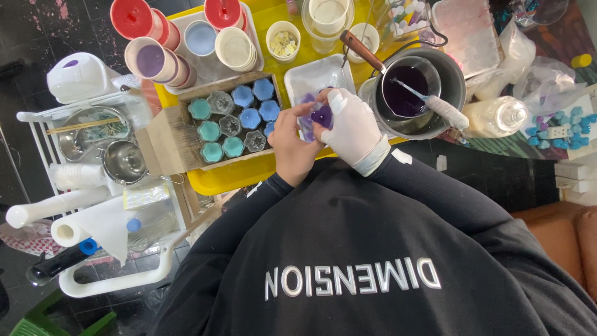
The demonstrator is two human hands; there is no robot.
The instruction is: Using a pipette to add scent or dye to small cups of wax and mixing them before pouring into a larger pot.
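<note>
Your shot is bright, evenly lit from above, with soft shadows only. Slight glare on the steel pot (457,87) rim and plastic bags (541,78). Wide-angle bending at edges; your hands look slightly soft, sweater sharp.

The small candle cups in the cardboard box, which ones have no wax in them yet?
The clear glass ones: three in the cardboard box, such as the cup at the back, beside teal and blue filled ones.

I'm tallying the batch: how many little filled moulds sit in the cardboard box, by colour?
8 filled: 4 teal down the box's left side, 4 blue at its upper right. Three clear ones between look unfilled. The left hand may hide more.
</note>
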